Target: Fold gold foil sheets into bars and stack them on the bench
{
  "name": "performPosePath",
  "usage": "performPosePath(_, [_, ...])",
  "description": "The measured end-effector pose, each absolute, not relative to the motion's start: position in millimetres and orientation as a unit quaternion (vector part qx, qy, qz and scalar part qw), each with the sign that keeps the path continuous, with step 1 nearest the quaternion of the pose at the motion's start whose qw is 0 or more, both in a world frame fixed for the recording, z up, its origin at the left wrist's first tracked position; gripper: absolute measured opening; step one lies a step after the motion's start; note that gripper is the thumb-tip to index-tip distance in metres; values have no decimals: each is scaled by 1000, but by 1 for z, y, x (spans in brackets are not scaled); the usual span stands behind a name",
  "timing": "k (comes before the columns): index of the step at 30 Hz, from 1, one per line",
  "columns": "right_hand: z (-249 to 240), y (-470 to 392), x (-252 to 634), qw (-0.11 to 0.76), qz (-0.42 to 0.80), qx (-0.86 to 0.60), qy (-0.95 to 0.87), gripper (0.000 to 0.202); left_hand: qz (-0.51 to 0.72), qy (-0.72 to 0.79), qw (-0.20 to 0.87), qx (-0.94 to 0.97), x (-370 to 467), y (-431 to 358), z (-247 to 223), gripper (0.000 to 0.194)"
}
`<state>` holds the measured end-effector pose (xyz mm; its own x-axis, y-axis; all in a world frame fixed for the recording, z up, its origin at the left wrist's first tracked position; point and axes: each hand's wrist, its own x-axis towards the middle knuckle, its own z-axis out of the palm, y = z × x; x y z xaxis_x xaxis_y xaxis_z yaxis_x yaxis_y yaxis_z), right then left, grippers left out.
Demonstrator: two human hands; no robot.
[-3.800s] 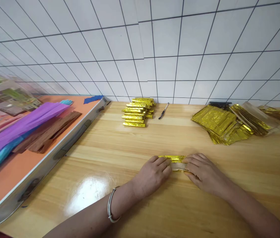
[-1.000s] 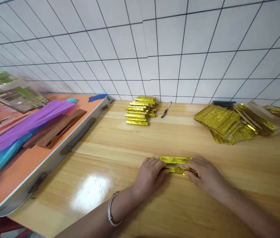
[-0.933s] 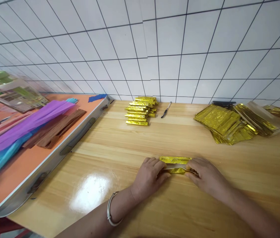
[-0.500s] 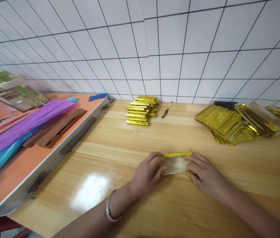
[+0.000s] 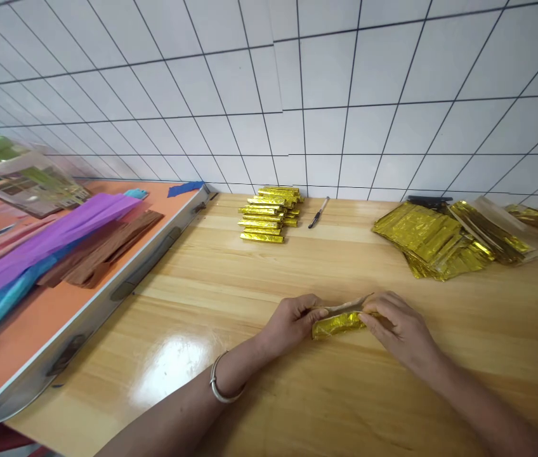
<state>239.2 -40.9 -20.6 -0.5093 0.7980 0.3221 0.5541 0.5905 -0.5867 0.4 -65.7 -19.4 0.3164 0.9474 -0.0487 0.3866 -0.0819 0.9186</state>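
Between my two hands is a sheet of gold foil paper point(image 5: 339, 325), its near edge turned up so that a gold strip faces me above the wooden table. My left hand point(image 5: 294, 322) pinches the left end between thumb and fingers. At the other end, my right hand point(image 5: 393, 324) grips the sheet with its thumb in front and fingers behind. Part of the pale underside shows along the far edge. Farther back, a stack of narrow folded gold strips point(image 5: 263, 222) lies near the wall, and a pile of flat gold foil sheets point(image 5: 416, 230) is at the right.
A pen point(image 5: 318, 213) lies beside the folded strips. At the left, an orange-topped table point(image 5: 21, 343) holds purple crepe paper point(image 5: 59, 235), brown paper strips point(image 5: 107, 251) and a clear plastic pitcher point(image 5: 35, 184). The tiled wall point(image 5: 335, 82) closes off the back.
The near edge of the foil paper has been folded up, so gold now shows where the pale side lay. Both hands have shifted slightly and their grips have tightened.
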Motion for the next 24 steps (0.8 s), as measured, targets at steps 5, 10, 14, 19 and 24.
performPosePath(5, [-22, -39, 239, 338, 178, -440, -813, 10, 318, 464, 529, 636, 1, -72, -18, 37])
performPosePath(10, [-23, -41, 235, 324, 258, -435, -799, 11, 334, 446, 562, 612, 1, -74, -11, 39])
performPosePath(14, [-24, -44, 235, 342, 236, -450, -790, 9, 387, 387, 644, 535, 3, -78, -3, 44])
performPosePath(19, [-25, -47, 238, 355, 204, -444, -797, 5, 403, 363, 670, 507, 13, -84, -9, 48])
performPosePath(24, [-25, -48, 240, 344, 199, -431, -810, 3, 384, 440, 584, 564, 19, -84, -18, 33])
